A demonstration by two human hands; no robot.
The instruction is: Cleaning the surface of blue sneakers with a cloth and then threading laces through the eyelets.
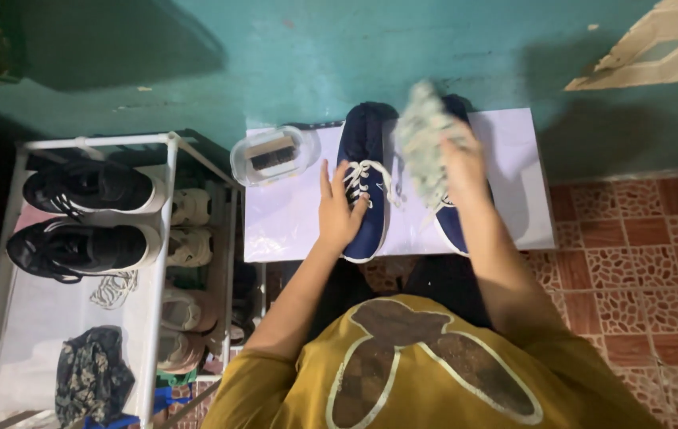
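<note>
Two navy shoes with white laces lie on a white board (283,222) against a teal wall. My left hand (340,210) rests on the heel end of the left navy shoe (363,147), fingers over its laces. My right hand (462,163) is raised over the right navy shoe (452,230) and grips a pale patterned cloth (422,139), blurred by motion. The cloth hides most of that shoe.
A clear plastic tub (274,155) holding a brush stands at the board's left rear corner. A white shoe rack (160,262) at left carries two black sneakers (88,187), loose laces, a dark patterned cloth (92,373) and pale shoes on lower shelves. Red patterned floor tiles (633,262) lie at right.
</note>
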